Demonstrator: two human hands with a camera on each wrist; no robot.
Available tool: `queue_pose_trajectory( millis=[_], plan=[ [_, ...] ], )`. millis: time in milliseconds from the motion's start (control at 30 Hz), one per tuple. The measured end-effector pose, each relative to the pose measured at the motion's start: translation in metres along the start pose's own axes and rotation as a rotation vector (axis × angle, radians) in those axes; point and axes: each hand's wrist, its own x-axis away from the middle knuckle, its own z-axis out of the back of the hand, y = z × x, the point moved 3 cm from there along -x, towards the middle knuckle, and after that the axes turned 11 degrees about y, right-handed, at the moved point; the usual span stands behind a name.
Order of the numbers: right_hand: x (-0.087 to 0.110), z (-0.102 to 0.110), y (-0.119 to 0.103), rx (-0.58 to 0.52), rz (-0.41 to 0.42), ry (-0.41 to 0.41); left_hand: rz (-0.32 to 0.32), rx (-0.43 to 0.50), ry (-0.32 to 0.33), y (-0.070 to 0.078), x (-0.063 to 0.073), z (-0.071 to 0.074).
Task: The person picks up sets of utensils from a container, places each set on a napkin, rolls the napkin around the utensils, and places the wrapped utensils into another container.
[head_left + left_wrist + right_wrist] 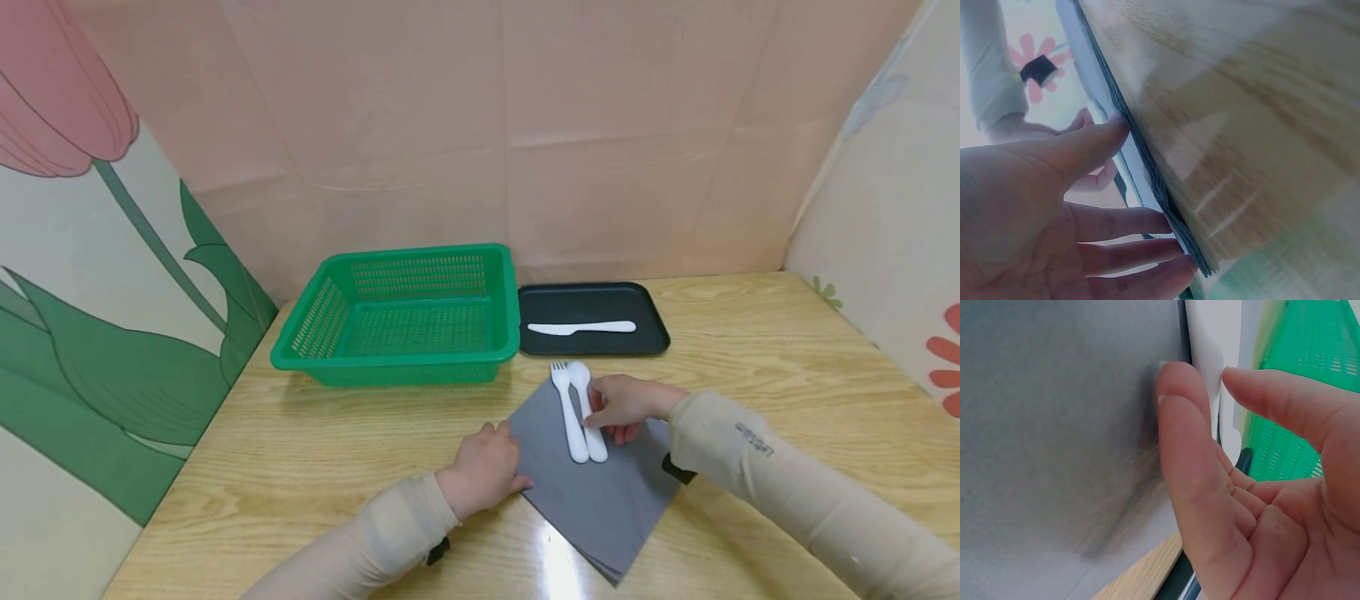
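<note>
A grey napkin (592,508) in several thin layers lies turned like a diamond on the table. On it are a white fork (567,417) and a white spoon (590,421), side by side with their heads toward the back. My right hand (621,404) pinches the spoon's handle, which shows between thumb and fingers in the right wrist view (1213,337). At the napkin's left edge rests my left hand (486,468). The left wrist view shows its thumb and fairly straight fingertips touching the layered napkin edge (1147,162).
A green plastic basket (412,361) stands behind the napkin to the left. Beside it lies a black tray (592,302) holding a white knife (585,327). A pink sheet (600,167) hangs behind the wooden table (787,358).
</note>
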Motion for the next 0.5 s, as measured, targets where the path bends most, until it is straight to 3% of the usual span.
queue_pose_trajectory(
  millis=[500],
  plan=[
    [-0.0002, 0.0066, -0.0011, 0.017, 0.053, 0.031, -0.006, 0.005, 0.005, -0.0003, 0.0005, -0.0002]
  ],
)
